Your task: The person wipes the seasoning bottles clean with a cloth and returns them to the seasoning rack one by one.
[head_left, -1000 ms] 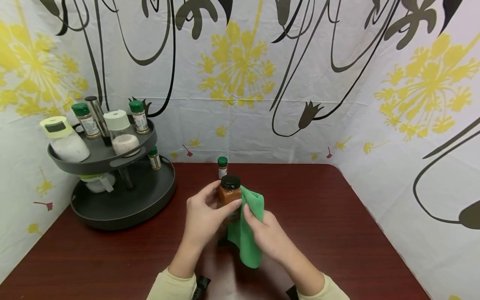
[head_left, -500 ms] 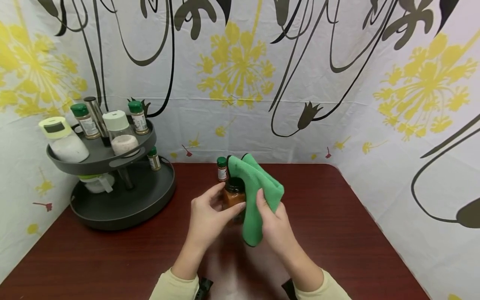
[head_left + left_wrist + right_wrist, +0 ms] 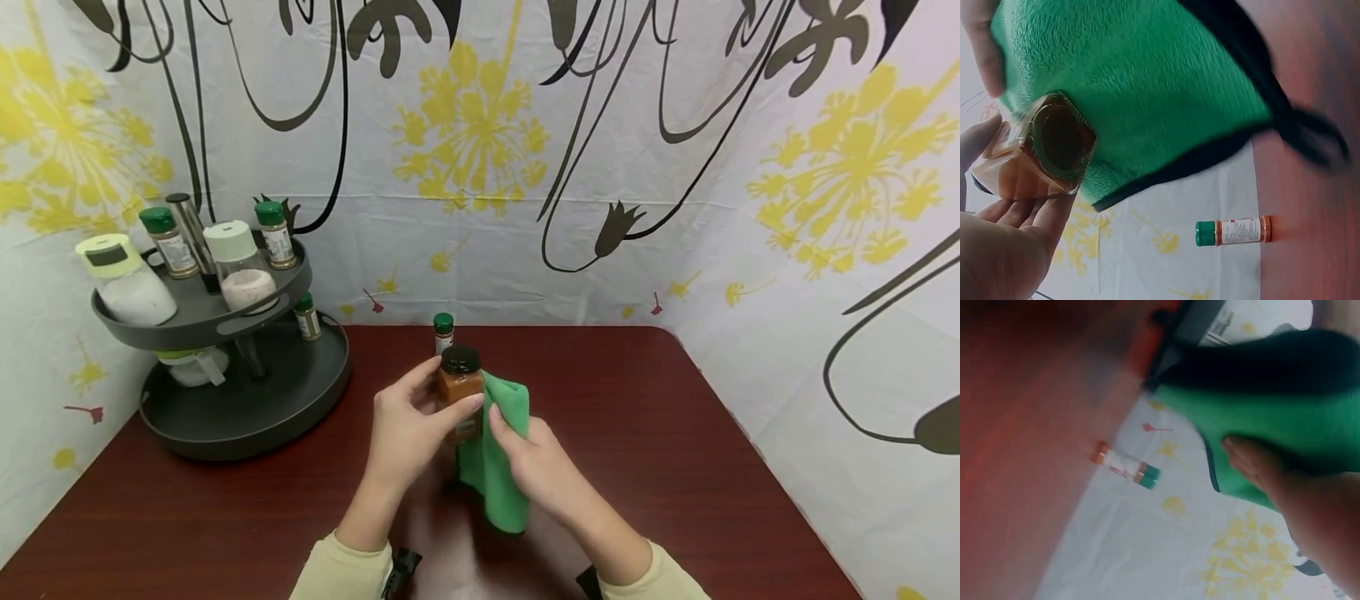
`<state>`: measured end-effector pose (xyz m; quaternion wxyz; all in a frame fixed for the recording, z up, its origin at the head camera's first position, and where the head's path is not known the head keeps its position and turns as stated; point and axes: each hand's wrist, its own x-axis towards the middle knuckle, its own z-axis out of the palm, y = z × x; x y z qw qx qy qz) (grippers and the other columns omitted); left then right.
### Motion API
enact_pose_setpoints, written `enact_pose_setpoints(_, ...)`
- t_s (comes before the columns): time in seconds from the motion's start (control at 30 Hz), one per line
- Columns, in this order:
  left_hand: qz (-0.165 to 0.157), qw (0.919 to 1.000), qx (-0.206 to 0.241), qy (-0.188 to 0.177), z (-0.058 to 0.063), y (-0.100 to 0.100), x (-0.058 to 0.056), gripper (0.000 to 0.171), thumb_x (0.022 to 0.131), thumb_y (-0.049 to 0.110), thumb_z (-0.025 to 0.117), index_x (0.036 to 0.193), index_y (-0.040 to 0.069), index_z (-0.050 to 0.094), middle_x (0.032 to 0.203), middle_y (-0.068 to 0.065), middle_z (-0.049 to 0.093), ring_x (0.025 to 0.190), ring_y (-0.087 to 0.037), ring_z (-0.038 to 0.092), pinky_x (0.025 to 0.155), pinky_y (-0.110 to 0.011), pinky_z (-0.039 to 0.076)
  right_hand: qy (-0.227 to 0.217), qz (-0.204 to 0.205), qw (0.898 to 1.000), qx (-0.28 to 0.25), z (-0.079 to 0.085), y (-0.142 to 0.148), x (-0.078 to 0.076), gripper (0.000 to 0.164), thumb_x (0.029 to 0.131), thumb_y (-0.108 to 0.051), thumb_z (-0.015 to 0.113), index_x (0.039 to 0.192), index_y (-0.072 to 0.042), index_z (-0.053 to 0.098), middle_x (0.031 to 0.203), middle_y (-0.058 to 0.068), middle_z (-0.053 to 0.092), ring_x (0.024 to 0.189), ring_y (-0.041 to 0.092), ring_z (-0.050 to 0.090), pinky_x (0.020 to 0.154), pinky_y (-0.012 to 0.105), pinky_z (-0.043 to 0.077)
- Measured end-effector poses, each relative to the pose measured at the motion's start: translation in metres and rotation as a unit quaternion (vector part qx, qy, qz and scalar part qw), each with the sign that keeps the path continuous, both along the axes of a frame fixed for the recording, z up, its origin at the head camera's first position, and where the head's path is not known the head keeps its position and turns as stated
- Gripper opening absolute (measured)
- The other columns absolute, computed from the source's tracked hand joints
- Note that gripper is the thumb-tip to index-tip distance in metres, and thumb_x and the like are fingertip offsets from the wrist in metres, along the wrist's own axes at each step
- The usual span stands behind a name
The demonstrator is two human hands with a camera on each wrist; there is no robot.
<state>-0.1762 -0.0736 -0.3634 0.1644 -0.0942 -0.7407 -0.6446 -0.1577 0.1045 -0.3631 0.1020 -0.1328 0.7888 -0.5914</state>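
A: Status on jar (image 3: pixel 459 392)?
B: Held upright above the worktop (image 3: pixel 675 433), near the middle, just in front of the small green-capped bottle (image 3: pixel 444 332). Gripped by left hand (image 3: pixel 408 425), with fingers (image 3: pixel 465 408) and thumb curled round the body below the black lid. Nothing under the base, going by the left wrist view.
A: Right hand (image 3: pixel 536 462)?
B: Closed on the green cloth (image 3: pixel 495 467), pressing it against the jar's right side. Loose tail of cloth hanging down toward the worktop.
A: Risks?
B: Main one, probably: slipping out of the left grip. Only a side pinch on a smooth wall, no support below, plus a sideways push from the cloth. Would drop onto the worktop, maybe crack or roll.
A: Lid?
B: Looks on. Can't tell how tight. If loose, could get twisted off by rubbing near the cap, with orange powder spilled.
A: Anything nearby to hit?
B: Small bottle, standing alone just behind the jar. Could get knocked over by a forward swing of cloth or knuckles. Two-tier rack (image 3: pixel 247 400) well apart to the left, likely safe.
A: Cloth tail?
B: Close to the worktop, might snag or drag. Minor
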Motion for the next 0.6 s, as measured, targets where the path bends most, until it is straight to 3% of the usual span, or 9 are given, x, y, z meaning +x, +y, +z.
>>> enact_pose_setpoints(0.13, -0.012, 0.9999, 0.005, 0.008, 0.001, 0.003, 0.0, 0.067, 0.075, 0.034, 0.086, 0.134, 0.019, 0.059, 0.118, -0.001, 0.069, 0.102, -0.014, 0.071, 0.082, -0.031, 0.059, 0.032, -0.041, 0.999, -0.007, 0.016, 0.001, 0.001, 0.057, 0.099, -0.06, 0.038, 0.121, -0.013, 0.062, 0.105, 0.009, 0.068, 0.093, 0.026, 0.069, 0.077, 0.035, 0.056)
enact_pose_setpoints(0.33, -0.025, 0.9993, 0.015, 0.024, 0.002, 0.008, 0.0, 0.061, 0.072, 0.029, 0.088, 0.128, 0.024, 0.063, 0.111, -0.001, 0.071, 0.093, -0.014, 0.072, 0.077, -0.029, 0.06, 0.072, -0.058, 0.994, -0.064, 0.035, 0.005, 0.004, 0.051, 0.102, -0.055, 0.036, 0.125, -0.016, 0.059, 0.105, 0.013, 0.065, 0.091, 0.031, 0.066, 0.077, 0.04, 0.056)
enact_pose_setpoints(0.53, -0.016, 0.9993, 0.011, 0.031, 0.002, 0.01, 0.001, 0.06, 0.071, 0.027, 0.089, 0.126, 0.021, 0.065, 0.109, -0.001, 0.073, 0.091, -0.012, 0.072, 0.077, -0.03, 0.06, 0.096, -0.08, 0.987, -0.101, 0.032, 0.003, 0.006, 0.049, 0.103, -0.052, 0.037, 0.133, -0.017, 0.052, 0.118, 0.008, 0.06, 0.097, 0.021, 0.061, 0.084, 0.035, 0.053)
enact_pose_setpoints(0.6, -0.013, 0.9995, 0.01, 0.028, 0.003, 0.01, 0.002, 0.063, 0.072, 0.027, 0.088, 0.129, 0.02, 0.063, 0.111, -0.001, 0.072, 0.094, -0.012, 0.072, 0.078, -0.03, 0.06, 0.094, -0.076, 0.988, -0.098, 0.026, 0.001, 0.006, 0.047, 0.104, -0.05, 0.037, 0.13, -0.015, 0.054, 0.114, 0.009, 0.061, 0.093, 0.02, 0.061, 0.082, 0.035, 0.053)
